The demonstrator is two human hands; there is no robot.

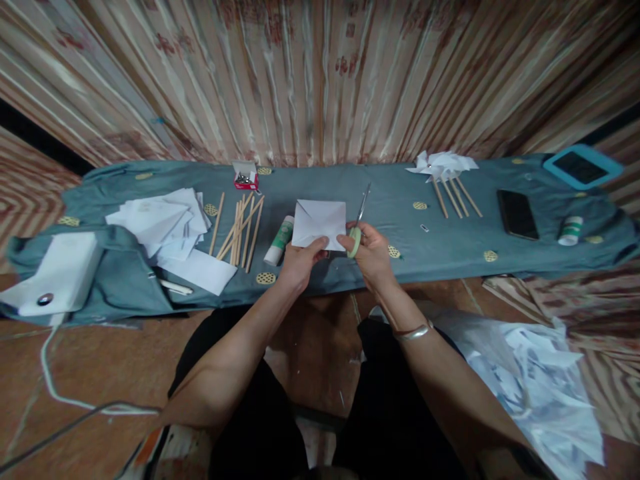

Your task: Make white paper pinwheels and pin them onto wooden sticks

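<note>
A creased square of white paper (320,221) is held up over the near edge of the table. My left hand (303,259) pinches its lower edge, thumb on top. My right hand (369,250) grips the green handles of a pair of scissors (355,240), blades pointing away from me, while its thumb also presses the paper's lower right corner. A glue stick (279,241) lies just left of the paper. Several wooden sticks (239,233) and a pile of white paper sheets (167,223) lie further left.
At the back stands an open box of small metal pins (245,177). Paper pinwheels on sticks (445,165), a phone (518,214), a second glue stick (571,231) and a blue-framed device (583,167) lie right. A white device (63,273) sits left; a plastic bag (540,380) stands on the floor.
</note>
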